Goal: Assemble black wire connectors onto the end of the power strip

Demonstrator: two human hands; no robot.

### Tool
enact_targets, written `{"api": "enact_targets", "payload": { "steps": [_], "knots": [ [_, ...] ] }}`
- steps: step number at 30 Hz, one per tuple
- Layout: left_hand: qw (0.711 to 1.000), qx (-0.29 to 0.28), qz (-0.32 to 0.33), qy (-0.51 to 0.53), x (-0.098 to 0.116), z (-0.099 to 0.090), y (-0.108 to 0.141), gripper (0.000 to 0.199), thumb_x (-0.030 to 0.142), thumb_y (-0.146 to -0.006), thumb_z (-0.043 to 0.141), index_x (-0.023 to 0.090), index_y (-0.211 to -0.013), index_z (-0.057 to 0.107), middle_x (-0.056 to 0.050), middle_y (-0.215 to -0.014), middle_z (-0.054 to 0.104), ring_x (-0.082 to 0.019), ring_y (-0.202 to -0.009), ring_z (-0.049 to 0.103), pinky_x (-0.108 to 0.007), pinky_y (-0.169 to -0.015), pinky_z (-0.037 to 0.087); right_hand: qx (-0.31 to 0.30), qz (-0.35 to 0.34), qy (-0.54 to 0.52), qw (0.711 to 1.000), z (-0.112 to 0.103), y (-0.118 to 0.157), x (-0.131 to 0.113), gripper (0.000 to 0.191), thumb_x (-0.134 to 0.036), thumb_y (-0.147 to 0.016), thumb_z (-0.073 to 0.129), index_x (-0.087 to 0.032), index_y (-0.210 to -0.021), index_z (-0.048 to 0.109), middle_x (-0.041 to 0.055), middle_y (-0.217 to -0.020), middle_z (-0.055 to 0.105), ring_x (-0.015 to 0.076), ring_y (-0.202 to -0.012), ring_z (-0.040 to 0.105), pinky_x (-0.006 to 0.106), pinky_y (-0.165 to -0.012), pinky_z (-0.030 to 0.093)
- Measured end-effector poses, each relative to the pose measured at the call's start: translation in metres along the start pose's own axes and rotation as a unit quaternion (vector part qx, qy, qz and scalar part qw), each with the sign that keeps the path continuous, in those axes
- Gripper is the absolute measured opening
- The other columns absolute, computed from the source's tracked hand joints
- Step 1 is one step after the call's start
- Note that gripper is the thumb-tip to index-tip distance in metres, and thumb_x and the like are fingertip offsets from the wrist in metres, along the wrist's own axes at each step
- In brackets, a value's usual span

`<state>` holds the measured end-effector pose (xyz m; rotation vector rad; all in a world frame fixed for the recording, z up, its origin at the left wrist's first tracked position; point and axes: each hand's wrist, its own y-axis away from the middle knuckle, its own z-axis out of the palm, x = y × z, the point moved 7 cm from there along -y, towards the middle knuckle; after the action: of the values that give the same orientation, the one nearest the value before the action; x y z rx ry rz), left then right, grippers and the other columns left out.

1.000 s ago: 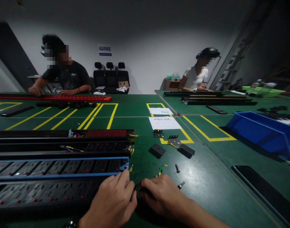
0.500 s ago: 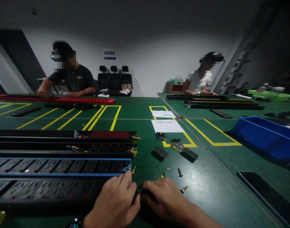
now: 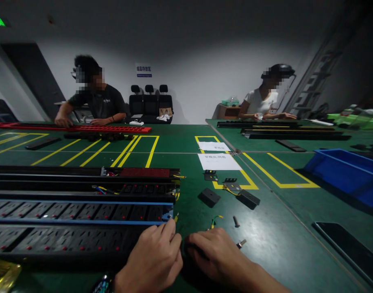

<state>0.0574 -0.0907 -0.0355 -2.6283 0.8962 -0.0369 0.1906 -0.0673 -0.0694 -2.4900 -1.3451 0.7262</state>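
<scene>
My left hand is closed at the right end of the nearest black socket strip, its fingertips pressed together. Whatever it pinches is hidden behind the fingers. Just to its right, my right hand is curled with the knuckles up, and dark shadow hides what lies under its fingers. Behind my left hand runs a blue-edged socket strip with red-dotted outlets. A short green-yellow wire lies beyond my right hand. One bolt rests near that wire, and another bolt is beside my right wrist.
Two black box-shaped parts and small brackets lie ahead, near paper sheets. A phone and a blue bin are on the right. Two co-workers sit across the green table, by a red rail and black rails.
The view has turned slightly left, so everything sits further right. My left thumb has tucked in and the hands stay close together. The right co-worker's hands have moved a little.
</scene>
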Motion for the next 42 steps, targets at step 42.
{"api": "enact_targets", "payload": {
  "steps": [42],
  "knots": [
    [1.000, -0.003, 0.005, -0.001, -0.0003, -0.0037, -0.0037, 0.013, 0.012, -0.085, 0.058, 0.023, -0.082, 0.062, -0.005, -0.087, 0.069, -0.023, -0.068, 0.062, -0.034, -0.062, 0.045, -0.012, 0.000, 0.045, 0.999, 0.0000, -0.0013, -0.0006, 0.013, -0.013, -0.091, 0.054, -0.022, -0.083, 0.058, -0.0023, -0.066, 0.068, 0.0115, -0.049, 0.052, 0.033, -0.052, 0.023]
  ]
}}
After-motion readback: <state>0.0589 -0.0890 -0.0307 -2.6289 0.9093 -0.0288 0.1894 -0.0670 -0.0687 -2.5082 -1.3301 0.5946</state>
